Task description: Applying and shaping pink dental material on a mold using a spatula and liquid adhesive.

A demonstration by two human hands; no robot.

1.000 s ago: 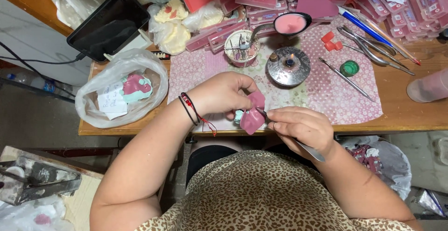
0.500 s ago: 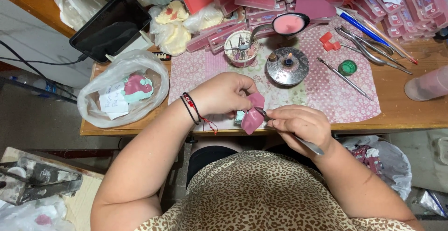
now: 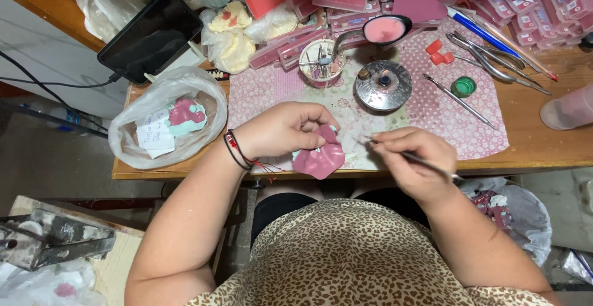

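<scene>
pink wax denture base (image 3: 319, 158): held at the near edge of the table (image 3: 543, 148), above the lap; a pale green cast shows beneath it. left hand (image 3: 284, 128): grip clenched around the base from above, fingers curled over its far side. right hand (image 3: 412, 161): grip closed on a thin metal carving tool (image 3: 426, 161), pen-fashion, tip aimed at the base but seemingly just short of it.

step in hand, as judged: wax is being worked. the base is best kept steady against the left fingers, the tool applied in short light strokes, and its tip rewarmed at the small spirit burner (image 3: 384, 85) when the wax drags.

surface: wooden table covered by a pink patterned cloth (image 3: 432, 105). a cup of burs (image 3: 321, 62) and a ladle of pink wax (image 3: 384, 29) towards the far edge; a plastic bag (image 3: 164, 117) with another pink-and-green cast at the left edge; a dark tablet (image 3: 151, 34) at the far left corner; pliers (image 3: 488, 56) and trays of teeth (image 3: 531, 9) at the far right.
</scene>
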